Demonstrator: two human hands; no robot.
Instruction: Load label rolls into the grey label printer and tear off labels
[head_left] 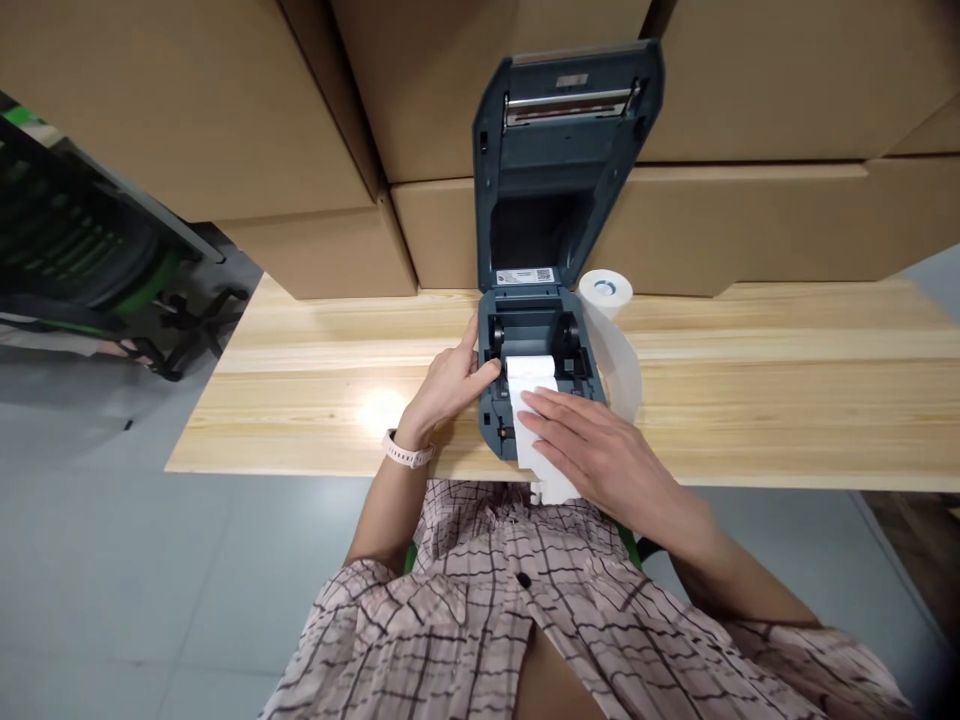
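Observation:
A dark grey label printer stands on the table with its lid raised. Inside it lies a small white paper roll, whose strip runs forward over the printer's front and past the table edge. My left hand holds the printer's left side, thumb over the rim and fingers along the outer wall. Flat on the paper strip rests my right hand, its fingers stretched out. Its palm hides part of the printer's right front corner. Beside the printer, a larger white label roll trails a loose curling strip.
The wooden table spans left to right. Large cardboard boxes are stacked along its back, close behind the lid. An office chair stands on the grey floor at the left, with part of another person near it.

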